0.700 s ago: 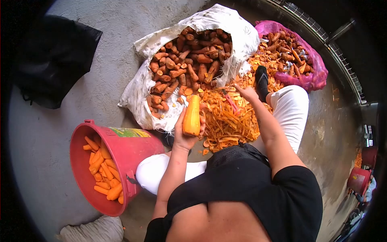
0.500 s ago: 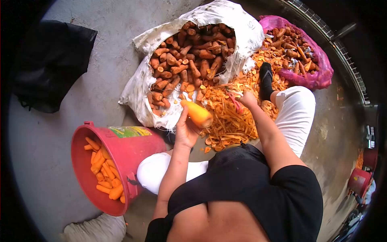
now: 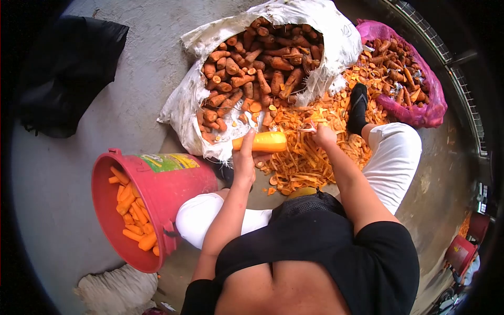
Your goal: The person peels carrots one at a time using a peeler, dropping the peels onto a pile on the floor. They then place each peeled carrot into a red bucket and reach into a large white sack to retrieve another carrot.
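Note:
My left hand is closed around a peeled, bright orange carrot, which lies level with its thick end pointing right. To the right, my right hand grips a small pinkish peeler, a short gap away from the carrot. Part of the peeler is hidden by the fingers. Below both hands spreads a heap of carrot peelings. Just beyond them, a white sack lies open, full of unpeeled carrots.
A red bucket tilts at the left with peeled carrots inside. A pink sack of carrots stands at the back right. Black cloth or plastic lies at far left, a pale sack at lower left. Another red bucket is far right.
The carrot has turned from slanting to nearly level in my left hand. My right hand and the peeler have shifted slightly, and the whole view has moved a little.

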The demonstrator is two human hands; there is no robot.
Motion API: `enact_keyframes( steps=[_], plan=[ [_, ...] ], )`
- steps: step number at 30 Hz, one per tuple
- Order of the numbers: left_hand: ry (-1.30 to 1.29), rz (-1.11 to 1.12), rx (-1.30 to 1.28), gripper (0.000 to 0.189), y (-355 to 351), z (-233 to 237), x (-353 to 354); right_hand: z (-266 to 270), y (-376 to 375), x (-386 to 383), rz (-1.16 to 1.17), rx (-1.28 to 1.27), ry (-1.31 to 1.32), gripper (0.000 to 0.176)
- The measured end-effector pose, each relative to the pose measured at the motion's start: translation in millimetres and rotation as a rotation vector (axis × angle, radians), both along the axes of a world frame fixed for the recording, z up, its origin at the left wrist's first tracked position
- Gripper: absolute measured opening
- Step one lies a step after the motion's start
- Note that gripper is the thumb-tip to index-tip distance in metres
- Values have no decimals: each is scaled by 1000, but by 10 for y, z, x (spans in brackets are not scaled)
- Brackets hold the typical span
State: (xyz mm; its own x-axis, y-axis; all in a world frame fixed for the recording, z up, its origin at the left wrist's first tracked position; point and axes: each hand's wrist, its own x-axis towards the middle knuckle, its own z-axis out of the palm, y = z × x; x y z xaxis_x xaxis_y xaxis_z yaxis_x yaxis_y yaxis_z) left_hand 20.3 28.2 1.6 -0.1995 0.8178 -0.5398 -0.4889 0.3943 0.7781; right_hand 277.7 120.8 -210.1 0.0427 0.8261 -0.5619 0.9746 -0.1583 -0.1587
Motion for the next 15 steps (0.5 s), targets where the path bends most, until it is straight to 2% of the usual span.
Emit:
enact_keyframes(
  steps=[2,5,6,8,9,11,12,14,15],
  plan=[
    [-33,9,-8,49,-18,-5,-30,58,-13,79,44,14,16,27],
    [-102,32,31,51,-14,-38,-63,613,-116,25,-156,68,101,27],
    [-85,49,57,52,-14,-27,-60,535,-126,48,-208,162,136,29],
    [-55,69,117,52,-13,-24,-70,663,-98,-6,-457,81,432,29],
    [-43,71,152,51,-7,-37,-79,561,-97,-27,-542,133,688,29],
    [-26,90,207,44,-8,1,-77,688,-85,-131,-663,-103,1038,24],
    [-20,104,244,43,-11,-6,-63,823,-144,-264,-743,-142,1213,24],
    [-4,126,312,42,-16,-82,-18,1566,-342,-541,-730,-311,1339,32],
    [-78,85,321,40,-39,-98,-29,1608,-363,-651,-782,-378,1475,37]
  ],
)
